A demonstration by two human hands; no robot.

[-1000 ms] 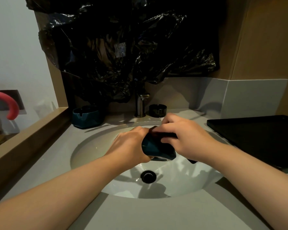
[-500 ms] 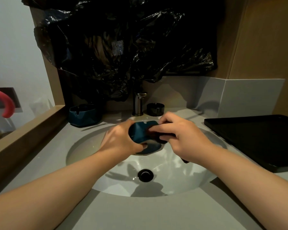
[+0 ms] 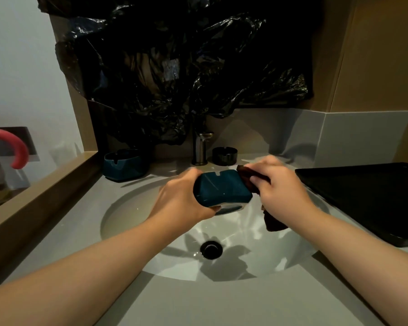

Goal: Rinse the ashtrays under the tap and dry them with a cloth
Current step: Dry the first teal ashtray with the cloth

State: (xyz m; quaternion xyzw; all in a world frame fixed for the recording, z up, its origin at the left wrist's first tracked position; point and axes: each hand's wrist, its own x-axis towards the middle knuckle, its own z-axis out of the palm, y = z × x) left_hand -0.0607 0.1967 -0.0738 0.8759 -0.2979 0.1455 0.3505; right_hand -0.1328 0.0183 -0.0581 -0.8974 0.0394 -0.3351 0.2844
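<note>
Teal ashtray (image 3: 222,188), dark brownish cloth (image 3: 247,178), white sink (image 3: 257,250), grey bench (image 3: 198,304), black tray (image 3: 363,198), plus a shiny black plastic bag (image 3: 174,67).

Dim overall; glare streaks on wet sink (image 3: 236,229), soft shadows near drain (image 3: 210,249), right hand (image 3: 285,191) motion-blurred, fisheye bending at edges.

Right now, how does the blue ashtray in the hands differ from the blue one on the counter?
The held ashtray is tipped on its side over the sink, gripped by the left hand; the counter ashtray sits upright left of the tap. The cloth in the right hand meets the held ashtray; nothing touches the counter ashtray. Both are blue, squarish, with notched rims.
</note>
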